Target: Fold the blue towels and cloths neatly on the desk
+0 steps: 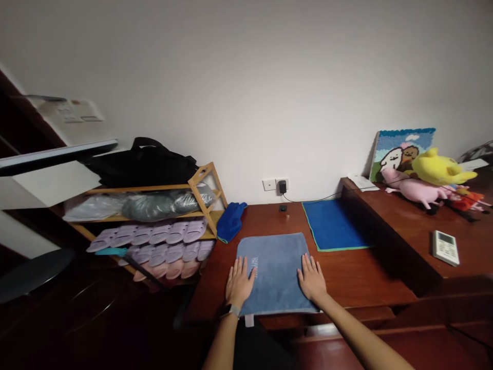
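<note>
The grey-blue cloth (275, 277) is spread flat on the bench (265, 218), no fold visible, its sides covered by the left hand (239, 284) and right hand (313, 281), fingers outstretched.

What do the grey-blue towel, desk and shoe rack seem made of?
Towel: probably terry or microfibre; matte, fuzzy surface. Desk: perhaps varnished wood or veneer; reddish-brown, faint sheen. Shoe rack: likely bamboo or wood; smooth and honey-coloured.
</note>
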